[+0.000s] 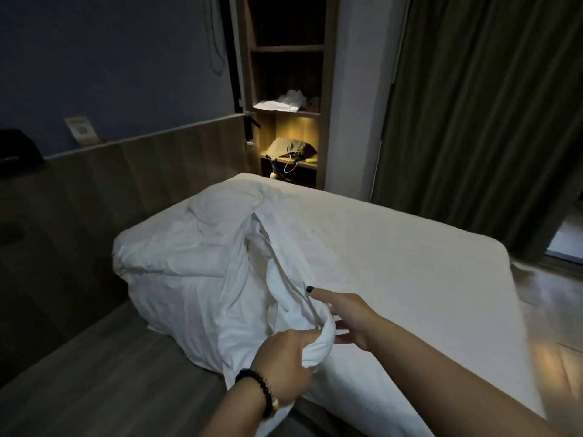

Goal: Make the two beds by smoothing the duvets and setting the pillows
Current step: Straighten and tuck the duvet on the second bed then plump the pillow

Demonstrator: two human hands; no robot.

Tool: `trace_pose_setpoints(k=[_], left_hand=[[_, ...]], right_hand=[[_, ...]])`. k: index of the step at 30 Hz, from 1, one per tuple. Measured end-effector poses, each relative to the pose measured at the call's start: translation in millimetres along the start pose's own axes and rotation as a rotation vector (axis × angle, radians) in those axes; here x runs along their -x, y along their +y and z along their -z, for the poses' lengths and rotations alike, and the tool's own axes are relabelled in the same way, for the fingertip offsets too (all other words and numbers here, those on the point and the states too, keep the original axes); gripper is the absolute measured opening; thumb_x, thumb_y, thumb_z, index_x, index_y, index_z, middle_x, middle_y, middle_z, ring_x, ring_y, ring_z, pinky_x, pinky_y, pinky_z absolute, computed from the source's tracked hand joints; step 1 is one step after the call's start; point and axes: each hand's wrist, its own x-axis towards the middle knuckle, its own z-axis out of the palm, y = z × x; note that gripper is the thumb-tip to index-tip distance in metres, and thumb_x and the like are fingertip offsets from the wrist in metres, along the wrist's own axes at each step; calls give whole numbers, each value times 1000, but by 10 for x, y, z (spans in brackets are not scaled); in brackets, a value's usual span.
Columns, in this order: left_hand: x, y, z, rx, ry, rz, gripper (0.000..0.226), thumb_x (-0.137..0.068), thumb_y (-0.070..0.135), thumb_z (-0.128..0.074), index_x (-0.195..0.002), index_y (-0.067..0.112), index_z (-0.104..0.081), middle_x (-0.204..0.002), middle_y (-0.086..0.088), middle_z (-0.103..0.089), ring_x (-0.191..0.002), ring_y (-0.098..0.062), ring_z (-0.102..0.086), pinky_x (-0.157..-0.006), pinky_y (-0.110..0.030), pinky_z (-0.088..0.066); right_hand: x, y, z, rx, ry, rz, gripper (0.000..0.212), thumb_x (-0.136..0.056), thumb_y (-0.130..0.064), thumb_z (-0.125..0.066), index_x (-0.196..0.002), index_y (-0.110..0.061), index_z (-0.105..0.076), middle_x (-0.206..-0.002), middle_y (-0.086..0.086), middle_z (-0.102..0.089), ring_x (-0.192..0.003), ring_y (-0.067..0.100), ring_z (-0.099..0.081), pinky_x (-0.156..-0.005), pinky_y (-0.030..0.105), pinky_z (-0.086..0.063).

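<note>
Smooth white bed (394, 247), rumpled duvet (195, 257)

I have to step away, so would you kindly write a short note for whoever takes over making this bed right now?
Left hand: grips a bunched edge of the white duvet.
Right hand: fingers extended, open, touching the same duvet edge.
Duvet: heaped in a crumpled pile on the left side of the bed, part of it hanging over the edge toward the floor.
Mattress: white sheet lies bare to the right.
Done: nothing smoothed yet.
Left: spread and smooth the duvet, set the pillows (none clearly in view), then the second bed, which is not in view.
</note>
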Motion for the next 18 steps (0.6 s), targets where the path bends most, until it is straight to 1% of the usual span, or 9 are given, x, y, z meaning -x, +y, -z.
trace_pose_setpoints(k=[3, 6, 10, 12, 13, 14, 15, 17, 18], left_hand=[[51, 22, -162, 3, 34, -18, 41, -80, 18, -54, -110, 45, -55, -93, 26, -66, -98, 4, -62, -82, -22, -53], [19, -8, -223, 234, 72, 78, 57, -73, 14, -64, -111, 56, -58, -106, 30, -66, -103, 13, -58, -87, -12, -47], [-126, -233, -226, 418, 66, 221, 82, -59, 35, -85, -131, 38, -46, -121, 23, -58, -110, 15, -51, -93, -6, -39], [-233, -315, -217, 572, 158, 329, 75, -61, 36, -88, -127, 30, -52, -119, 16, -61, -105, 11, -56, -88, -5, -41], [-301, -356, -219, 664, 238, 420, 70, -62, 40, -86, -124, 27, -55, -121, 11, -60, -105, 8, -56, -89, -8, -42], [-385, -452, -254, 696, 311, 543, 77, -59, 51, -84, -126, 25, -55, -127, 7, -57, -110, 1, -55, -95, -16, -43], [-461, -518, -294, 655, 363, 673, 97, -51, 65, -80, -133, 23, -50, -136, 2, -50, -120, -10, -50, -103, -27, -41], [-637, -717, -453, 564, 333, 920, 127, -41, 74, -73, -147, 21, -27, -149, -7, -30, -133, -28, -37, -108, -42, -37], [-731, -834, -566, 633, 272, 1030, 132, -40, 73, -76, -148, 25, -19, -149, -9, -27, -132, -33, -37, -104, -45, -40]], right_hand=[[-68, -6, 55, 160, 59, 24, 25, -71, -16, -69, -87, 3, -65, -83, 17, -66, -74, 29, -67, -60, 33, -58], [-266, 22, 150, 224, 141, 79, 29, -71, -11, -65, -90, 10, -62, -89, 21, -63, -81, 35, -67, -66, 40, -58], [-413, 87, 358, 123, 231, 40, 25, -79, -7, -58, -97, 10, -62, -98, 25, -65, -79, 34, -64, -59, 34, -51], [-425, 51, 550, 92, 299, 44, 22, -80, -5, -56, -94, 12, -61, -89, 22, -63, -73, 31, -60, -59, 35, -46], [-422, -1, 668, 81, 341, 62, 19, -81, -3, -55, -91, 11, -62, -87, 20, -63, -72, 31, -59, -60, 35, -45], [-411, -65, 793, 65, 387, 86, 16, -82, -2, -55, -90, 9, -62, -87, 20, -63, -74, 32, -61, -62, 35, -45], [-384, -135, 917, 44, 429, 112, 15, -83, -1, -53, -91, 8, -63, -87, 20, -64, -75, 33, -62, -64, 36, -47], [-316, -285, 1157, 1, 484, 155, 13, -86, 0, -51, -91, 6, -61, -81, 18, -63, -70, 31, -60, -60, 32, -48], [-287, -342, 1271, -21, 498, 163, 12, -87, 0, -49, -90, 4, -61, -79, 16, -63, -68, 29, -59, -57, 30, -46]])
